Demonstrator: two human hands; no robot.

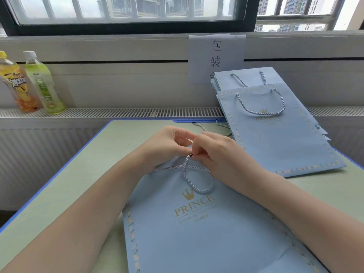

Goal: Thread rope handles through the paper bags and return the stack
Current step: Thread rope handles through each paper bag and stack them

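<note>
Both hands work at the top edge of a flat light-blue paper bag (pixel 197 223).
The right hand (pixel 218 152) pinches the dark-tipped twisted pale-blue rope (pixel 197 178); the left hand (pixel 167 144) grips the bag's edge.

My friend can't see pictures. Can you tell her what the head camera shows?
Two hands, left hand and right hand, pinch a rope handle at the top of a blue paper bag on a green table.
</note>
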